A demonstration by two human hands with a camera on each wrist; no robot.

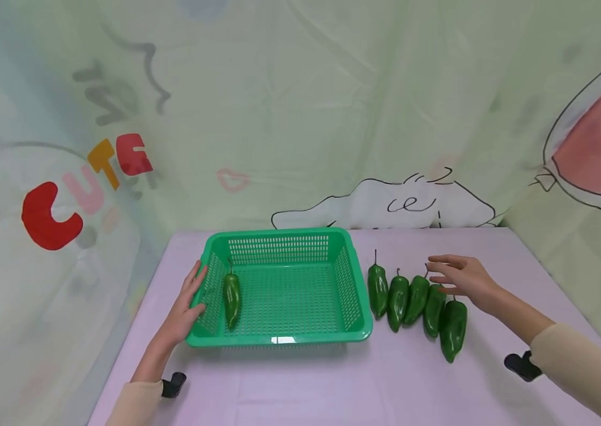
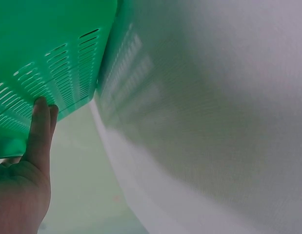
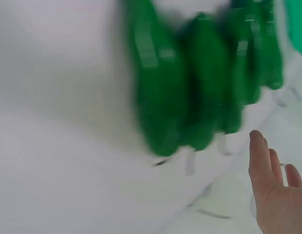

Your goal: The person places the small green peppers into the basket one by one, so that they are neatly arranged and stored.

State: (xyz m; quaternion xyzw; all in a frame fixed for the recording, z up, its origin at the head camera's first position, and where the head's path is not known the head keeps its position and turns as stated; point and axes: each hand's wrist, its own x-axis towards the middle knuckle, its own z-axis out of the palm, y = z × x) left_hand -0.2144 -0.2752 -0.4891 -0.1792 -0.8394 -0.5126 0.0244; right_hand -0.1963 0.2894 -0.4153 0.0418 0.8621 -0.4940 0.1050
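Note:
A green plastic basket (image 1: 281,340) with slotted walls stands on the table, with one green pepper (image 1: 232,299) lying along its left side. My left hand (image 1: 180,313) rests against the basket's left side. In the left wrist view its straight fingers (image 2: 41,124) lie along the outer wall. To the right of the basket, several more green peppers (image 1: 398,302) lie in a slanting row, stems pointing away from me. My right hand (image 1: 465,278) hovers over the stem end of the row's right part, fingers extended and nothing in them.
The table (image 1: 300,390) has a pale lilac cover. A printed cloth (image 1: 300,118) with drawings and letters hangs behind and at both sides. Black wrist devices (image 1: 523,365) sit below both forearms.

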